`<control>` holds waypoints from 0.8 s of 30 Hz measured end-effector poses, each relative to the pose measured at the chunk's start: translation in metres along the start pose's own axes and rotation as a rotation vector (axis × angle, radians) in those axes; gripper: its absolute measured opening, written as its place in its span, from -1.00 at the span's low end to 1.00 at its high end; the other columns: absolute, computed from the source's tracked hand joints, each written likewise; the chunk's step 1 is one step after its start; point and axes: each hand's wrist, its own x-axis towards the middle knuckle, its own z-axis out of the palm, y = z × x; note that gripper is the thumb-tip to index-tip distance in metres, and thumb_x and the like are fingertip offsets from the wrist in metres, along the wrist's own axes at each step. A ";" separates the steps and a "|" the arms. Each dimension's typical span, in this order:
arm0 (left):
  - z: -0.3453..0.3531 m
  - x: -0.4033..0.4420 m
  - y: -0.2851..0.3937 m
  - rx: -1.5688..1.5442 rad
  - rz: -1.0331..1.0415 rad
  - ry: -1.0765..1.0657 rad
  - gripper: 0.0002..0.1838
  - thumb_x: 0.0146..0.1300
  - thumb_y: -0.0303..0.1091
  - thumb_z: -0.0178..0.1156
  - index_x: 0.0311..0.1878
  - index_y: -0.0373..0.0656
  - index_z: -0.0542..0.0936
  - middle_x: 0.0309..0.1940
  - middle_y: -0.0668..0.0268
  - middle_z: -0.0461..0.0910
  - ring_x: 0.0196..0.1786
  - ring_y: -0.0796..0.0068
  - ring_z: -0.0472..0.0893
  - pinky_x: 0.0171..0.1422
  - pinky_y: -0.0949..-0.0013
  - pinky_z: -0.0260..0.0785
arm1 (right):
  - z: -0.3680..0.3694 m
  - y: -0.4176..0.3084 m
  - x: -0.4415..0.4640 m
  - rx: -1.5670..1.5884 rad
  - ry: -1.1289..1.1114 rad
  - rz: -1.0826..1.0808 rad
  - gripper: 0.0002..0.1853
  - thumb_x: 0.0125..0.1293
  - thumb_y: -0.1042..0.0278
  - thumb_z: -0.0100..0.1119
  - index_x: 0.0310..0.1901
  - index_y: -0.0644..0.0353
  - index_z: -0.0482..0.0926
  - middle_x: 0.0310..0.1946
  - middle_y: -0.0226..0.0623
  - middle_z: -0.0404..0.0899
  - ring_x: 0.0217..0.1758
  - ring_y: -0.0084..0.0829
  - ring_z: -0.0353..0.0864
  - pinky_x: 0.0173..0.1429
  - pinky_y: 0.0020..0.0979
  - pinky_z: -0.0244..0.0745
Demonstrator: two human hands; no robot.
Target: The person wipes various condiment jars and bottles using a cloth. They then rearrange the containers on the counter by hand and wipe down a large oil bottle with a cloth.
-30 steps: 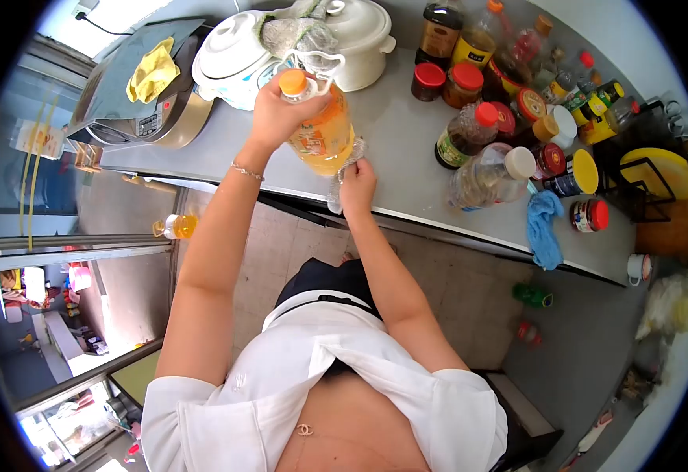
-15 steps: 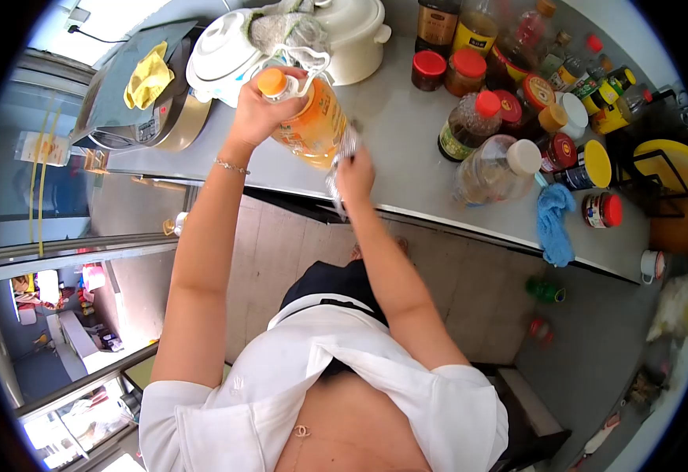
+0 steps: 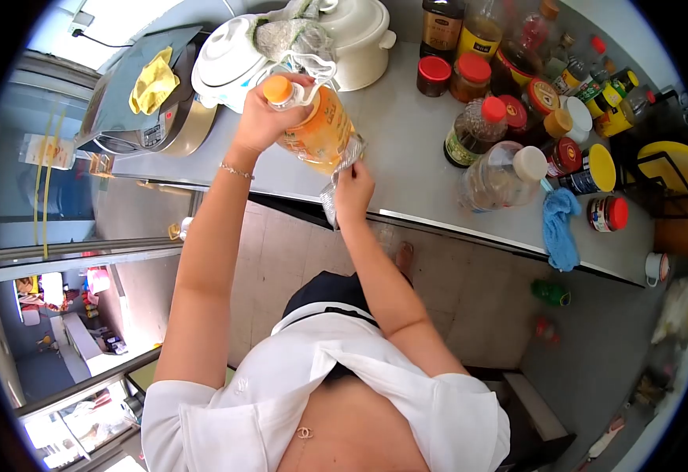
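Note:
A large clear bottle of yellow-orange liquid (image 3: pixel 322 130), with an orange cap and a white handle, is tilted over the counter's front edge. My left hand (image 3: pixel 269 116) is closed around its neck and handle, near the cap. Against the bottle's lower right side lies a silvery-grey wiping cloth (image 3: pixel 329 204), pinched in my right hand (image 3: pixel 355 190), part of it hanging toward the floor. The bottle's far side is hidden.
White lidded pots (image 3: pixel 360 47) stand behind the bottle, a rice cooker (image 3: pixel 190 130) to their left. Several sauce bottles and jars crowd the right side, with a big clear jar (image 3: pixel 501 177) nearest. A blue cloth (image 3: pixel 560 224) hangs over the grey counter's edge (image 3: pixel 438 228).
My right hand has moved slightly toward my body with the grey cloth, and is less blurred. My left hand keeps its hold on the bottle. The whole view has shifted a little.

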 end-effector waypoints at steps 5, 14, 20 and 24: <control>-0.006 -0.005 0.003 -0.039 -0.052 -0.046 -0.69 -0.10 -0.58 0.22 -0.20 -0.24 0.54 -0.15 0.26 0.57 0.00 0.48 0.49 0.17 0.39 0.26 | -0.021 0.071 0.056 0.171 -0.197 0.448 -0.72 0.24 0.27 0.01 -0.18 0.33 0.54 -0.47 -0.27 0.55 -0.38 -0.47 0.48 -0.24 -0.42 0.37; -0.013 -0.007 0.015 0.210 -0.088 -0.021 -0.56 -0.08 -0.46 0.31 -0.07 -0.23 0.45 -0.09 0.32 0.48 0.03 0.48 0.47 0.08 0.42 0.33 | -0.059 0.062 0.044 0.308 -0.045 0.330 -0.68 0.30 0.49 -0.10 0.06 0.35 0.42 -0.13 -0.27 0.54 -0.11 -0.47 0.48 -0.01 -0.45 0.36; 0.026 -0.020 0.004 0.239 -0.101 0.327 -0.50 -0.12 -0.25 0.45 -0.13 -0.26 0.48 -0.22 0.31 0.58 -0.18 0.57 0.57 -0.10 0.47 0.44 | -0.014 0.040 -0.011 -0.152 -0.174 0.070 -0.60 0.27 0.53 -0.11 0.17 0.26 0.35 -0.15 -0.11 0.47 -0.11 -0.22 0.48 0.01 -0.35 0.36; 0.030 -0.017 -0.007 0.082 -0.105 0.389 -0.50 -0.15 -0.24 0.46 -0.15 -0.24 0.50 -0.27 0.33 0.61 -0.24 0.59 0.58 -0.13 0.47 0.45 | -0.005 0.028 -0.032 -0.094 -0.091 -0.058 -0.58 0.29 0.53 -0.12 0.21 0.22 0.30 -0.19 -0.12 0.42 -0.13 -0.22 0.44 -0.01 -0.38 0.35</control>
